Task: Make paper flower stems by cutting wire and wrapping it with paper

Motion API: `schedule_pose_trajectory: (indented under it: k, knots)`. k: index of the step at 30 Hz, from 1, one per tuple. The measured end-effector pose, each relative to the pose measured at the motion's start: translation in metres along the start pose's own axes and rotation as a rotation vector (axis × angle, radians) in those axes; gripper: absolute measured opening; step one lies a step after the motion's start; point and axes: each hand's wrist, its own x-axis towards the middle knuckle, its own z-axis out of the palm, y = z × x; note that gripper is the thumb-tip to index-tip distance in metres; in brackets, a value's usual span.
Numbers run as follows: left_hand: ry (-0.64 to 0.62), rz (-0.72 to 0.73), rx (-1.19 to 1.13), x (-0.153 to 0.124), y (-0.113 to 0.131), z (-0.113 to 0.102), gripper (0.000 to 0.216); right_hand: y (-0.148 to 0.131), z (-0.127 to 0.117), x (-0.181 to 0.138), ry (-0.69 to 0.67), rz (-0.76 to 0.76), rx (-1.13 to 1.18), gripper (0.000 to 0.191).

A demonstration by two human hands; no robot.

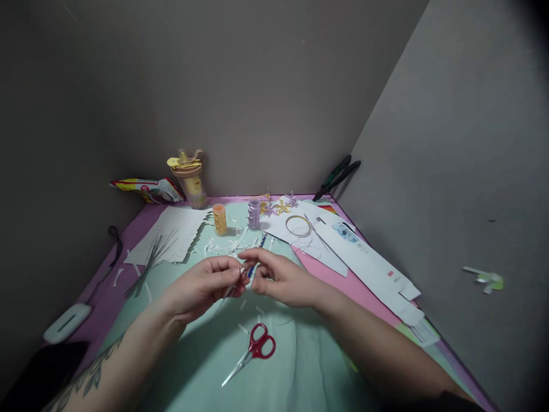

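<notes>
Above the middle of the cloth, my left hand [214,283] pinches something small and pale between thumb and fingers. A thin strand, perhaps wire, trails below those fingertips. My right hand [283,277] faces it, index finger reaching to the left fingertips and thumb apart; I see nothing held in it. Nearer me, scissors [259,346] with red handles lie with blades pointing to the lower left. Just beyond the hands are white paper scraps [223,246] and a blue pen-like stick [252,271], partly hidden by the fingers.
At the back stand an orange spool-like cylinder [219,220], a purple one [254,215] and a tumbler [193,183]. Grey wires [152,260] rest on paper at left. A golden ring [298,226], flower shapes [282,206] and white card [364,257] are at right; pliers [338,177] lean on the wall.
</notes>
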Motion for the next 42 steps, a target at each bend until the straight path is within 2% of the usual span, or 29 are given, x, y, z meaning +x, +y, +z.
schedule_pose_trajectory:
  k: [2, 3, 6, 10, 14, 17, 19, 22, 24, 26, 28, 30, 37, 42]
  knots:
    - [-0.001, -0.014, -0.017, 0.000, 0.000, 0.000, 0.023, 0.004, -0.003, 0.001, 0.052, 0.063, -0.019, 0.017]
    - [0.003, -0.022, -0.024, 0.000, 0.000, 0.000, 0.023, 0.004, -0.008, 0.001, 0.092, 0.081, -0.047, 0.014]
    - [0.015, -0.042, -0.050, 0.000, 0.001, -0.001, 0.024, 0.000, -0.027, -0.002, 0.193, 0.098, -0.112, 0.018]
    - [0.016, -0.061, -0.075, 0.000, 0.003, -0.001, 0.025, -0.009, -0.040, -0.005, 0.248, 0.105, -0.175, 0.020]
    - [0.012, -0.057, -0.083, -0.001, 0.003, -0.002, 0.024, -0.014, -0.043, -0.007, 0.276, 0.127, -0.238, 0.019]
    - [0.015, -0.049, -0.076, -0.002, 0.003, -0.003, 0.023, -0.015, -0.045, -0.009, 0.215, 0.113, -0.292, 0.017]
    - [0.014, -0.044, -0.058, -0.002, 0.002, -0.003, 0.023, -0.015, -0.044, -0.011, 0.150, 0.059, -0.343, 0.014]
    - [-0.009, -0.053, -0.028, -0.002, 0.001, -0.002, 0.023, -0.012, -0.033, -0.010, 0.128, -0.021, -0.324, 0.038]
    - [-0.040, -0.068, -0.016, -0.002, 0.001, -0.002, 0.022, -0.008, -0.021, -0.008, 0.110, -0.045, -0.178, 0.046]
    - [-0.066, -0.075, -0.001, -0.002, 0.001, -0.001, 0.023, -0.002, -0.009, -0.005, 0.038, -0.038, 0.055, 0.045]
    - [-0.073, -0.073, 0.030, -0.002, 0.002, -0.001, 0.024, 0.002, 0.001, -0.003, -0.012, 0.038, 0.242, 0.041]
    - [-0.066, -0.067, 0.070, -0.002, 0.002, -0.001, 0.024, 0.003, 0.006, -0.002, 0.000, 0.111, 0.310, 0.035]
    - [-0.063, -0.064, 0.146, -0.001, -0.001, -0.003, 0.021, -0.004, 0.009, -0.003, 0.140, 0.114, 0.154, 0.009]
    - [-0.036, -0.024, 0.271, -0.002, 0.003, -0.005, 0.021, -0.010, 0.008, -0.004, 0.240, 0.088, -0.023, 0.008]
